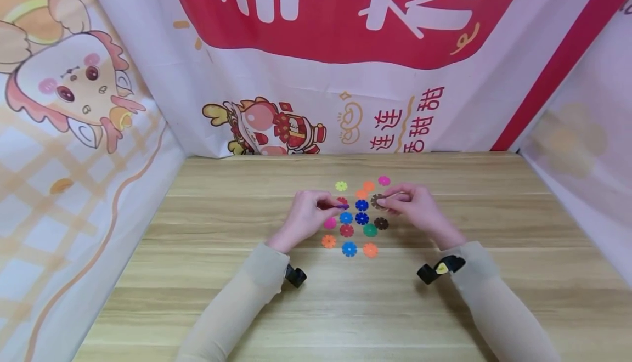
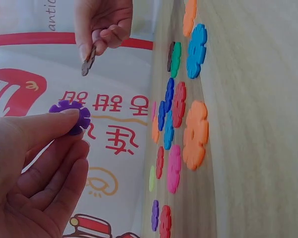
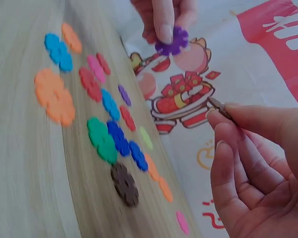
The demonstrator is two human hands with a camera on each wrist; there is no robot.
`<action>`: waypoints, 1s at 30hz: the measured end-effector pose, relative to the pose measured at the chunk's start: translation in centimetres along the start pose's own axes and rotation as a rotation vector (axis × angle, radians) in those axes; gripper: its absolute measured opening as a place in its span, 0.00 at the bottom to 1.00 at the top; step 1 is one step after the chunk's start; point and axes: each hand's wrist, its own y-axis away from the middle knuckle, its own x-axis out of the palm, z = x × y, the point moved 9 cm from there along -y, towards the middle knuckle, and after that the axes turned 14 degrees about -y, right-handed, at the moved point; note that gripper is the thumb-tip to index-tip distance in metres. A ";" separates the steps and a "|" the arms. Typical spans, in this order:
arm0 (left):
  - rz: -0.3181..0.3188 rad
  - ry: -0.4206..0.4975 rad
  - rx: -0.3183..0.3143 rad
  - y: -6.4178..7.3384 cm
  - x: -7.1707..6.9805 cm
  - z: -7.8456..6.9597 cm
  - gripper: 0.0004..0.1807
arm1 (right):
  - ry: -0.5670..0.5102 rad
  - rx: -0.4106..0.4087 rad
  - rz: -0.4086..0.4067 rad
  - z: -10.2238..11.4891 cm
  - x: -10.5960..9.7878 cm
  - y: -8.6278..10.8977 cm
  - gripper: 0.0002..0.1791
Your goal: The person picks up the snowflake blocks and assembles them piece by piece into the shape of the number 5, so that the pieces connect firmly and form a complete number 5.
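My left hand (image 1: 307,212) pinches a purple notched plastic disc (image 3: 176,46) between thumb and forefinger, held above the table. Opposite it, my right hand (image 1: 418,209) pinches a brown notched disc (image 2: 88,62) by its edge; in the right wrist view that disc shows nearly edge-on. The two discs are apart from each other. Below the hands lie several loose flower-like discs: dark blue discs (image 1: 362,218), a green disc (image 1: 370,230), a dark brown disc (image 1: 381,223) and light blue discs (image 1: 349,249). Another purple disc (image 3: 124,95) lies flat, hidden behind my left hand in the head view.
Orange discs (image 1: 370,250) lie at the near side of the group, with a yellow-green disc (image 1: 341,186) and a pink disc (image 1: 384,181) at its far side. The wood-grain table (image 1: 237,307) meets printed cloth walls (image 1: 182,99) at the back and both sides.
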 end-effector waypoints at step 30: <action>-0.014 0.026 0.077 0.0 0.7 -1.4 0.04 | -0.116 0.022 0.078 -0.4 4.5 0.0 0.21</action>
